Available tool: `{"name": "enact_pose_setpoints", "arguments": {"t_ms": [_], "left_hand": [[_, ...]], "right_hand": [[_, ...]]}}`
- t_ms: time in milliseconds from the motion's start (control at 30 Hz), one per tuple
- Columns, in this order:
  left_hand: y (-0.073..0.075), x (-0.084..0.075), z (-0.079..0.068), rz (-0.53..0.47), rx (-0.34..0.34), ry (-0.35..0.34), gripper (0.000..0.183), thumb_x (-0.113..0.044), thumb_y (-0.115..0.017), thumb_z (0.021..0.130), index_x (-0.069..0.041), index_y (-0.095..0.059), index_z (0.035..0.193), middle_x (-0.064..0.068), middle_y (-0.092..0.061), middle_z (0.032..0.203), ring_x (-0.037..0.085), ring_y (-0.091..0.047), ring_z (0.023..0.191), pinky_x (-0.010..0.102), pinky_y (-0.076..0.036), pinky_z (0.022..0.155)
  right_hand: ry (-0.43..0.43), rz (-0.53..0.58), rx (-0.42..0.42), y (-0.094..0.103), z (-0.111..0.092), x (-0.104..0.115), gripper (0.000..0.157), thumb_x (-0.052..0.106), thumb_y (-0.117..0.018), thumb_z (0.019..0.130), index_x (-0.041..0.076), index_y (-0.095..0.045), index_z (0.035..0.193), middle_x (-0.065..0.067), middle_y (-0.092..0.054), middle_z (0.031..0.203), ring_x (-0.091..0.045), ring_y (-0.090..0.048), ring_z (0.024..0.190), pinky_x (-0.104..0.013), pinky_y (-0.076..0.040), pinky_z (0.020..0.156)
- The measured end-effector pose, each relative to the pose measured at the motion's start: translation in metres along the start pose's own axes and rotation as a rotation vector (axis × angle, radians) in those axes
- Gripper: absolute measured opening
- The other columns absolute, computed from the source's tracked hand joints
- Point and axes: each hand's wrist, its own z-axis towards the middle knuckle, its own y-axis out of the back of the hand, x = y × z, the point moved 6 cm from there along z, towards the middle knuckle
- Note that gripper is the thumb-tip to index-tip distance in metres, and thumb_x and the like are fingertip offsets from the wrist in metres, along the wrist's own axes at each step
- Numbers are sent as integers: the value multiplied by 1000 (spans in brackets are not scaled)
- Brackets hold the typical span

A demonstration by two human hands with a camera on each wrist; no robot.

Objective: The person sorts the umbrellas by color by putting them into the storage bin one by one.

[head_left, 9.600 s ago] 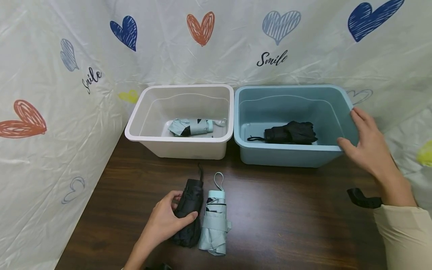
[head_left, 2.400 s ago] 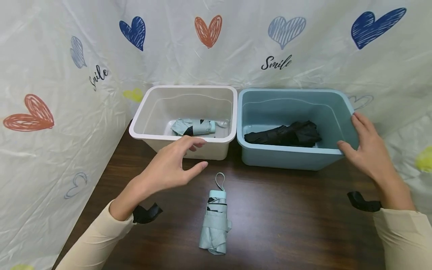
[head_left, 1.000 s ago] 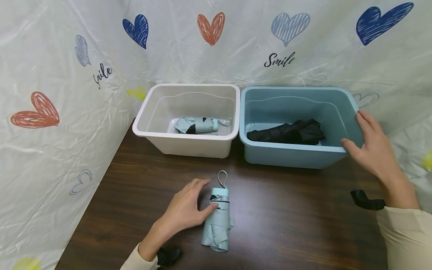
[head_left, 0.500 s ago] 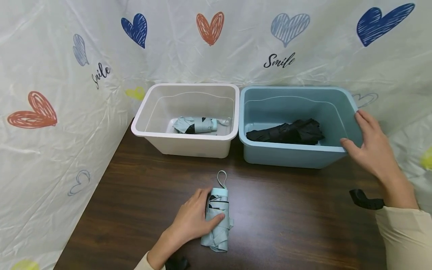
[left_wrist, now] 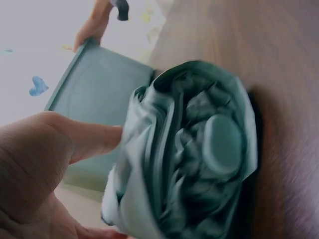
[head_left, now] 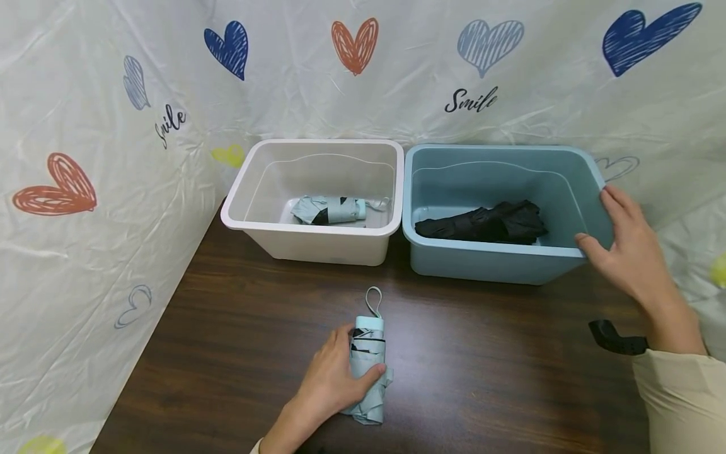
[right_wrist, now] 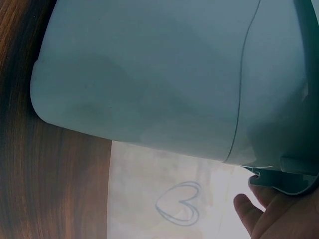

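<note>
My left hand (head_left: 334,381) grips a pale teal folded umbrella (head_left: 368,347) on the dark table, its thumb across the top and its fingers along the left side. The wrist loop points toward the bins. Close up in the left wrist view, the umbrella's bunched fabric (left_wrist: 144,159) lies beside the thumb. My right hand (head_left: 629,252) holds the right rim of a blue bin (head_left: 476,263), thumb at the front corner. Inside that bin lie black folded umbrellas (head_left: 488,222), overlapping so their outlines merge. In the right wrist view, the fingers (right_wrist: 246,209) are at the bin's rim.
A white bin (head_left: 317,246) stands left of the blue one, nearly touching it. Another pale teal umbrella (head_left: 334,210) lies inside. Behind both hangs a white sheet (head_left: 408,75) printed with hearts. Bare wood tabletop (head_left: 488,359) extends right of the left hand.
The black umbrella earlier in my left hand now lies in the blue bin. My left hand has come back to the table and taken hold of the teal umbrella. The right hand has stayed put.
</note>
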Motion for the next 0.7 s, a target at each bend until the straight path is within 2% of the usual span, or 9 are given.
{"name": "enact_pose_setpoints", "arguments": {"t_ms": [167,400,533,700], "left_hand": [[-5,-1,-4,35,-51,-2,91,-64,-72,81,-4,-45,144,9,-57,119,22,-56,99,43,-51,84],[-9,-1,-4,52,-79,42,104,-75,-71,74,-5,-44,145,7,-56,113,21,-56,95,41,-51,81],[-11,-1,-5,84,-84,53,105,-69,-76,72,-2,-43,146,9,-57,115,20,-57,96,41,-52,77],[-10,-5,-5,138,-111,49,98,-60,-79,73,0,-46,143,12,-58,116,23,-60,96,44,-54,74]], "right_hand": [[-5,6,-4,0,-4,1,79,22,-56,92,6,-22,161,-17,-19,169,-50,-23,151,-69,-17,121],[4,13,-14,0,-6,3,78,21,-56,92,5,-23,160,-18,-20,168,-51,-23,151,-69,-16,121],[4,5,-18,0,-5,4,78,22,-57,92,4,-23,160,-19,-20,168,-52,-24,150,-70,-17,120],[-5,7,-9,0,-6,3,78,22,-56,92,5,-22,160,-18,-19,169,-53,-23,150,-71,-17,120]]}}
